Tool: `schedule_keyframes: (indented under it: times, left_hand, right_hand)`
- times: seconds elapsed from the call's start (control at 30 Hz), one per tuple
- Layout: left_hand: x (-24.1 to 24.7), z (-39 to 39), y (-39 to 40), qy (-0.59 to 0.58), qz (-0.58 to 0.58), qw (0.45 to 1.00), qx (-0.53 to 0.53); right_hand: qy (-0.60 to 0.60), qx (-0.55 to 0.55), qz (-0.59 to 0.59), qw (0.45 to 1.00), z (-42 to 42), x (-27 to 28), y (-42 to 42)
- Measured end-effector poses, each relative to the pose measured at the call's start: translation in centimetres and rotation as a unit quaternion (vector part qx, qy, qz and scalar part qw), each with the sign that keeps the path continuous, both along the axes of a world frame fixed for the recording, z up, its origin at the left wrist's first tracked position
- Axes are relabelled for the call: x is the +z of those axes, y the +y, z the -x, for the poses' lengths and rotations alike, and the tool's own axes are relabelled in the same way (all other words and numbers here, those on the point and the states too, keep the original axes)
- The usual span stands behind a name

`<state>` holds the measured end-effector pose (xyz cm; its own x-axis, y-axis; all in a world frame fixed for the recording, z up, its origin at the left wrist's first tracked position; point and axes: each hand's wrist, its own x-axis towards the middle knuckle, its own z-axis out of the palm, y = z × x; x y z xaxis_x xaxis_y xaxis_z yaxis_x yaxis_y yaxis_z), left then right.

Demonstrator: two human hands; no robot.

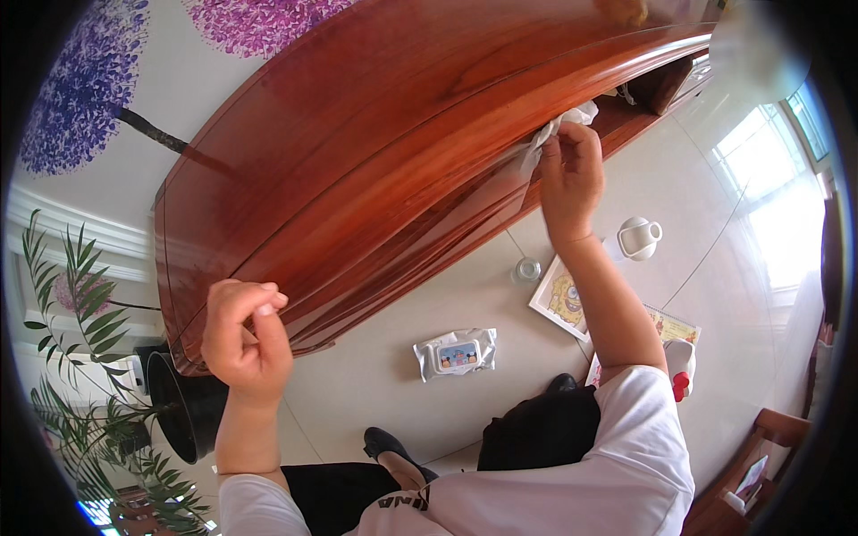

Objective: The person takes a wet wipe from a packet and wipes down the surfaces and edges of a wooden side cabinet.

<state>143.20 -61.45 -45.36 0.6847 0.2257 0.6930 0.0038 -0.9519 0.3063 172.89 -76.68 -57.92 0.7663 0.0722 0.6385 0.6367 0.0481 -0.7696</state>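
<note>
A long, polished reddish-brown wooden cabinet stretches across the view in front of me. My right hand pinches a crumpled white wipe at the cabinet's front edge, beside an opening to a lower shelf. Over the cabinet's left end is my left hand, its fingers curled in and nothing visible in them. Whether it touches the wood I cannot tell. On the tiled floor between my arms lies a wet-wipe pack with a plastic lid.
On the floor are a small glass, a framed cartoon picture, a white jug, a calendar and a white bottle with a red nozzle. A potted plant stands left. Behind it all, lower right, is a wooden chair.
</note>
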Motion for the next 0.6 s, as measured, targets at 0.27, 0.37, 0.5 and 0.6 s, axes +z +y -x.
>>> schedule_keyframes:
  times: [0.27, 0.37, 0.5, 0.6]
  left_hand:
    - [-1.6, -0.7, -2.0, 0.045, -0.013, 0.998, -0.042]
    - [-2.6, -1.2, -3.0, 0.084, 0.009, 0.994, -0.074]
    - [-4.8, -1.7, -4.2, 0.104, 0.017, 0.987, -0.121]
    - [-5.6, -2.4, -4.9, 0.11, 0.024, 0.984, -0.135]
  right_hand:
    - [-0.19, 0.038, 0.075, 0.978, 5.8, -1.4, 2.3]
    - [-0.306, 0.109, 0.141, 0.935, 7.1, -1.3, 2.8]
    - [-0.385, 0.16, 0.183, 0.89, 10.4, -1.1, 4.4]
    - [-0.304, 0.299, 0.158, 0.891, 12.4, -1.2, 5.8]
